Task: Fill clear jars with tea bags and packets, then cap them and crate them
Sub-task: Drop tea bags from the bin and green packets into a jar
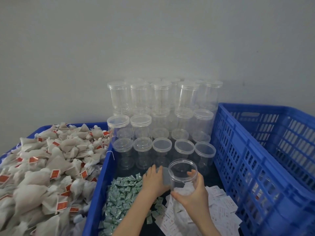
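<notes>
No writing can be read. The right hand [192, 193] grips an open jar [183, 174]; the left hand [154, 179] holds its lid [164, 175].

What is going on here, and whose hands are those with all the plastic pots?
There is no machine here. The hands belong to a person wearing a camera on their head, so this one picture shows what they see looking down.

The right hand grips an open clear jar with no lid on it. The left hand holds what looks like its lid, just beside the jar.

Behind them stand stacked empty jars with lids on. On the left is a big pile of tea bags with red tags. Under the hands lie small green packets and white packets, inside a blue tray. On the right is a tall blue crate; I cannot tell clearly what is in it.
</notes>
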